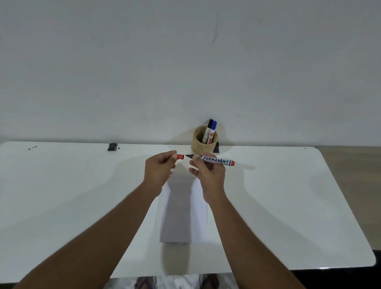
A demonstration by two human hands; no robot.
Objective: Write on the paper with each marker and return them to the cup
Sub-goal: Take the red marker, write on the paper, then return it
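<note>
My right hand [208,173] holds a red permanent marker [217,161] level above the table, its bare tip pointing left. My left hand [160,167] pinches the marker's red cap [180,156], a small gap away from the tip. Below both hands a white sheet of paper [182,211] lies flat on the table. A tan cup [204,141] stands at the table's far edge by the wall, with a black-capped marker [208,129] and a blue-capped marker [212,132] standing in it.
The white table [63,193] has rounded corners and ends at the wall. A small dark clip [112,146] sits at the far edge on the left, with dark specks [32,147] further left. Another dark object [217,147] shows behind the cup. Sandalled feet [145,284] show under the near edge.
</note>
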